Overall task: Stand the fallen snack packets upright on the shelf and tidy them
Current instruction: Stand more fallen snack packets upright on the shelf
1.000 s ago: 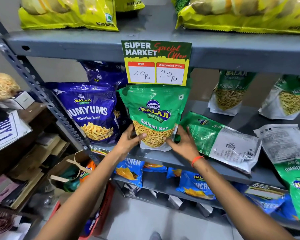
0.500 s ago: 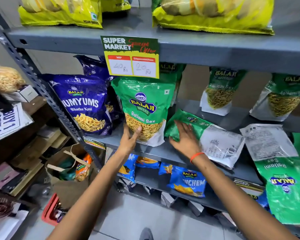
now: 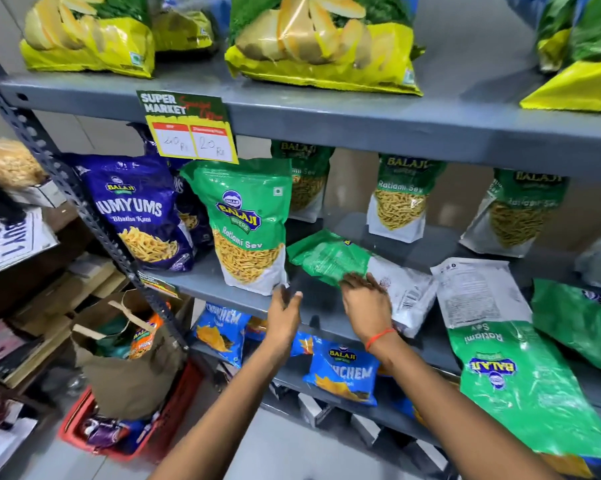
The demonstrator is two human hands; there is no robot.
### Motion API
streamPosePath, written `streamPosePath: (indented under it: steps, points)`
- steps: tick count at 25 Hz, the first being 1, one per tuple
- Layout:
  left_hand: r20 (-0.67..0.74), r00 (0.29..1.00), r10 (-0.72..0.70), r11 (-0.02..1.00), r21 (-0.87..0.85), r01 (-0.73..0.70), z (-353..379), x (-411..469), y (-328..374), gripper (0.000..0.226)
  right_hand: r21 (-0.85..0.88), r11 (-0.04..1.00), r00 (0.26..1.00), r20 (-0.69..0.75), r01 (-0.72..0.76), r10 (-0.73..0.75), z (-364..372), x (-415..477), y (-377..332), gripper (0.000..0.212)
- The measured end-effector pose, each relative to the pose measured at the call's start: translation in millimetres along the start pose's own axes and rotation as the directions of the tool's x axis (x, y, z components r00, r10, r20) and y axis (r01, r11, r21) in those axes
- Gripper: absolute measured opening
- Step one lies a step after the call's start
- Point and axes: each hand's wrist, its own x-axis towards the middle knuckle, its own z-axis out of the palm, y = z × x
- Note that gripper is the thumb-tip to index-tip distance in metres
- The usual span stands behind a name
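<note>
A green Ratlami Sev packet stands upright at the front of the grey middle shelf. To its right a second green and white packet lies flat on its face. My right hand rests on that fallen packet's near edge, fingers spread over it. My left hand hovers just below the upright packet's lower right corner, fingers apart and holding nothing. Two more green packets lie flat and hang over the shelf edge on the right.
Purple Yumyums packets stand left of the upright packet. Three Ratlami Sev packets stand at the shelf back. A price card hangs from the upper shelf edge. Blue packets fill the shelf below. A paper bag stands on the floor.
My left hand has let go of the upright packet and moved right, below its corner. My right hand stays on the fallen packet. The camera has tilted up and right.
</note>
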Motion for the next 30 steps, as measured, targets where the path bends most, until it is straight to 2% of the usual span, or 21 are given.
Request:
streamPosePath:
  steps: [3,5,8,10,12,14,16,20,23,25,27,30]
  points:
    - [0.072,0.997,0.008,1.000,0.017,-0.009,26.2,14.8,14.2,0.024,0.117,0.991,0.988,-0.128,-0.069,0.084,-16.4,4.9,10.7,0.024]
    - [0.177,0.984,-0.009,1.000,0.021,0.005,44.3,29.0,23.7,0.025,0.234,0.969,0.971,-0.203,-0.080,0.129,-25.5,12.9,16.9,0.022]
    - [0.281,0.952,-0.124,0.976,-0.138,0.168,66.6,46.9,37.0,0.030,0.460,0.880,0.932,-0.256,-0.115,0.256,-39.6,29.9,23.2,0.019]
    - [0.302,0.935,-0.183,0.938,-0.229,0.258,73.2,58.1,41.8,0.028,0.614,0.772,0.899,-0.230,-0.162,0.372,-48.6,40.6,31.1,0.020]
    - [0.337,0.926,-0.168,0.920,-0.283,0.270,73.8,70.3,49.4,0.028,0.757,0.622,0.853,-0.175,-0.203,0.491,-55.3,50.2,43.1,0.022]
    - [0.376,0.921,-0.104,0.934,-0.282,0.220,71.8,82.8,58.9,0.027,0.873,0.430,0.810,-0.072,-0.232,0.583,-59.4,59.5,55.1,0.024]
    - [0.351,0.935,-0.048,0.958,-0.250,0.143,71.3,91.2,72.8,0.032,0.934,0.255,0.763,0.029,-0.251,0.645,-59.8,63.9,65.2,0.023]
    - [0.319,0.947,0.040,0.982,-0.189,0.022,71.7,97.7,82.8,0.036,0.952,0.045,0.674,0.180,-0.302,0.716,-44.3,56.4,83.5,0.029]
    - [0.478,0.877,0.051,0.998,-0.054,-0.028,78.2,90.6,70.6,0.031,0.913,-0.018,0.668,0.311,-0.407,0.676,-25.1,37.6,103.2,0.042]
    - [0.555,0.829,0.070,0.995,0.020,-0.098,84.7,87.5,62.4,0.042,0.870,-0.040,0.685,0.414,-0.491,0.599,-7.6,26.6,115.5,0.059]
    - [0.547,0.828,0.125,0.986,0.026,-0.167,88.7,88.7,56.3,0.049,0.848,0.032,0.702,0.417,-0.529,0.577,6.1,19.1,123.0,0.058]
    - [0.519,0.846,0.124,0.979,0.074,-0.189,82.9,85.2,44.9,0.051,0.820,0.054,0.685,0.438,-0.570,0.582,-35.1,6.6,91.6,0.058]
